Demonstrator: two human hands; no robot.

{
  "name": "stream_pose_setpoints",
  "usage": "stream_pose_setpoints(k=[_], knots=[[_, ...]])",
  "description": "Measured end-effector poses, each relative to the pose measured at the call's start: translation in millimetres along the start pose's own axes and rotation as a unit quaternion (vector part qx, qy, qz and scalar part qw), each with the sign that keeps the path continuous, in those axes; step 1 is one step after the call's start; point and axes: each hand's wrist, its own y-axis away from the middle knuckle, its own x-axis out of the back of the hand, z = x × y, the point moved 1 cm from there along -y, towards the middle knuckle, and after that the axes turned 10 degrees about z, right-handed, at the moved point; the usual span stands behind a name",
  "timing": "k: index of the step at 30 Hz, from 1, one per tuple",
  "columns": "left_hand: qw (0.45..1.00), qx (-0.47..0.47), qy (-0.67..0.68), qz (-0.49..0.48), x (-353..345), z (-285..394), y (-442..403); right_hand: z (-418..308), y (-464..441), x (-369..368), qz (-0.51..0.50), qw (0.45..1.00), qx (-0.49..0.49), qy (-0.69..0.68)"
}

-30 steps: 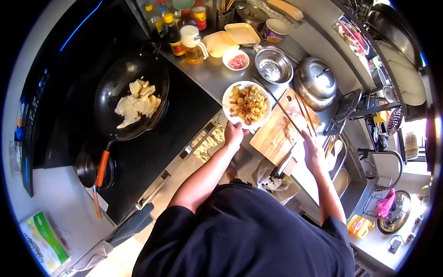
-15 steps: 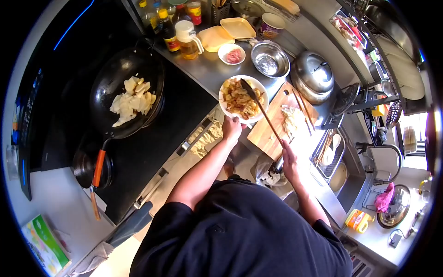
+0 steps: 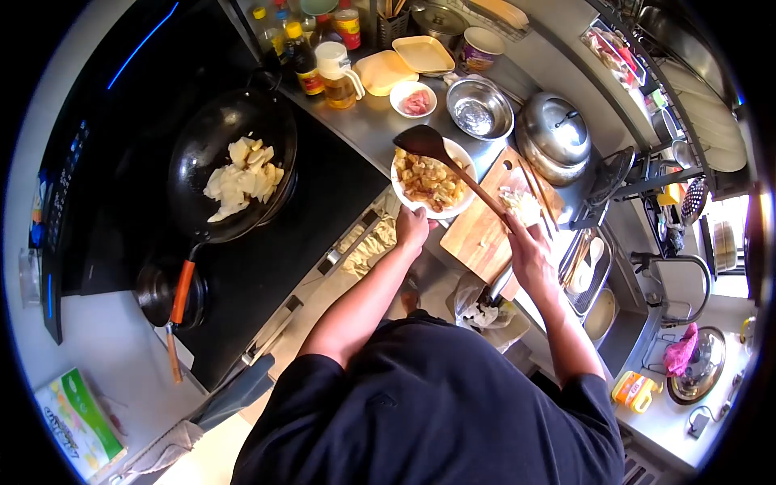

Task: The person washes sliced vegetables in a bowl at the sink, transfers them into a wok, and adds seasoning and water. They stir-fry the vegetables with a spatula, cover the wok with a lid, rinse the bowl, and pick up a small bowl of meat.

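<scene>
Brown and long-handled, the spatula [image 3: 440, 153] is now reaching past the plate's [image 3: 468, 153] far rim, farther out than half a second ago, leaving the plated food [image 3: 436, 190] mostly uncovered. The right hand [image 3: 533, 257] is grasping its handle; the left hand [image 3: 413, 229] is gripping the plate's near rim.

Wok [image 3: 198, 158] on hob [image 3: 315, 210] at left, plate [image 3: 461, 152] to its right, spatula [image 3: 423, 143] over plate, chopping board [image 3: 477, 238] right of plate, basin [image 3: 480, 109] behind board.
</scene>
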Motion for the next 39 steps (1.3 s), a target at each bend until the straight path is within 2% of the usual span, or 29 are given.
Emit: stream_pose_setpoints(k=[5,8,13,14,18,23,26,28,31,36,39], knots=[[1.0,0.003,-0.004,-0.002,0,2,3,6,-14,-19,0.003,0.999,0.053,0.01],[1.0,0.009,0.006,-0.004,-1,3,3,17,3,-8,-0.047,0.999,-0.008,0.025],[1.0,0.019,0.021,-0.009,1,1,5,16,11,28,-0.071,0.994,-0.059,0.064],[0.999,0.022,0.043,-0.006,2,-1,4,16,13,37,-0.048,0.996,-0.067,0.019],[0.996,0.016,0.086,-0.014,4,-7,1,10,29,67,-0.043,0.997,-0.017,0.061],[0.998,-0.001,0.067,-0.016,2,-2,6,28,43,46,-0.033,0.995,0.003,0.093],[0.999,-0.006,0.031,0.016,-1,10,9,18,45,68,-0.032,0.995,-0.05,0.083],[0.999,-0.008,0.014,0.042,-6,11,6,16,48,75,-0.043,0.994,-0.049,0.085],[1.0,-0.006,0.016,0.014,-5,9,-5,29,60,59,-0.015,0.996,-0.039,0.075],[1.0,-0.002,-0.006,0.002,-13,27,-10,30,64,70,0.024,0.993,-0.11,0.028],[0.999,0.025,-0.027,-0.021,-14,27,-24,43,72,71,0.024,0.992,-0.116,0.044]])
